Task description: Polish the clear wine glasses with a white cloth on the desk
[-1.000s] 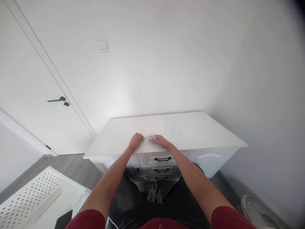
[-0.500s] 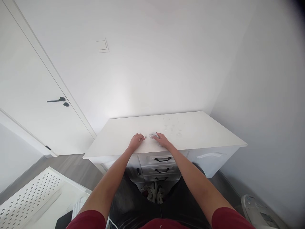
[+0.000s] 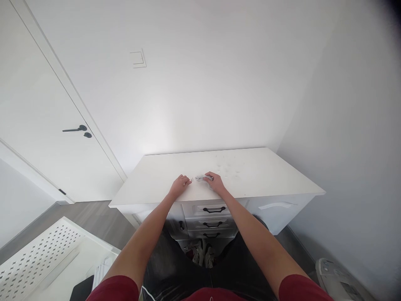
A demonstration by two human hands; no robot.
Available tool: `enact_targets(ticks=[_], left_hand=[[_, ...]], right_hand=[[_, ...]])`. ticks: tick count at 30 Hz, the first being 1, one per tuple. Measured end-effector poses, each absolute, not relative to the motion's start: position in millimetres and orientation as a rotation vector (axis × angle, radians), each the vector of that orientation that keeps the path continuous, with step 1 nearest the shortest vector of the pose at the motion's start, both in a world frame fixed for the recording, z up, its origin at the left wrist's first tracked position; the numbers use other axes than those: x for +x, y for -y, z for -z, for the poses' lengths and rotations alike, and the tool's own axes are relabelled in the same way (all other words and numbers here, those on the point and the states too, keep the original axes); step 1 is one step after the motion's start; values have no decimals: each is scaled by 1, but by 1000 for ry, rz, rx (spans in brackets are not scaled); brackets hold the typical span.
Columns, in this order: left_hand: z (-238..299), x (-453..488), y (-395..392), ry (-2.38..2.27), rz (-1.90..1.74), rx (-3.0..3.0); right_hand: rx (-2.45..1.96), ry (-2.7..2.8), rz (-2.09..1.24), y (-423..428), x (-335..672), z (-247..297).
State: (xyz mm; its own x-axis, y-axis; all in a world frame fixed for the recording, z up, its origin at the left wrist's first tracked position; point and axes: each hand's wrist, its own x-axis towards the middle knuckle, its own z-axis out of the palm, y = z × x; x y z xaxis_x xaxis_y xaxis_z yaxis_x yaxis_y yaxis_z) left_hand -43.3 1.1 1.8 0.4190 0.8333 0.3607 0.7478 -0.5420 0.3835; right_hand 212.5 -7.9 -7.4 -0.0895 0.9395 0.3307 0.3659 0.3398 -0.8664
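Over the front of the white cabinet top (image 3: 166, 167), my two hands face each other a short gap apart. My left hand (image 3: 180, 186) has thumb and fingers pinched together; a tiny thing at its fingertips is too small to name. Closed around a small clear, shiny object (image 3: 200, 178) is my right hand (image 3: 215, 183). That object looks see-through with grey glints, and its end points towards my left hand. Beyond my right hand, several small clear pieces (image 3: 228, 170) lie scattered on the cabinet top, hard to see against the white.
The cabinet has drawers with black handles (image 3: 214, 210) below the top. Behind it rises a white wall (image 3: 203, 83). A white door (image 3: 40, 104) is at left. At lower left stands a white perforated panel (image 3: 40, 251); at lower right, a pale appliance (image 3: 338, 280).
My right hand has shifted slightly and its grip on the clear object has turned a little. My left hand stays almost in place. The camera view has moved slightly.
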Motion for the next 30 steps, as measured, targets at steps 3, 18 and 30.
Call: enact_targets(ticks=[3,18,30], left_hand=[[-1,-43,-1,-1436,-770,2499],[-1,-44,-2,-1425,-869,2558],[-3,-44,-2,-1440,-785,2553]], right_hand=[[-1154,1792,-753,9,211,7],[-1157,1927,-765,7,210,5],[-1174,1572,-759,11,211,2]])
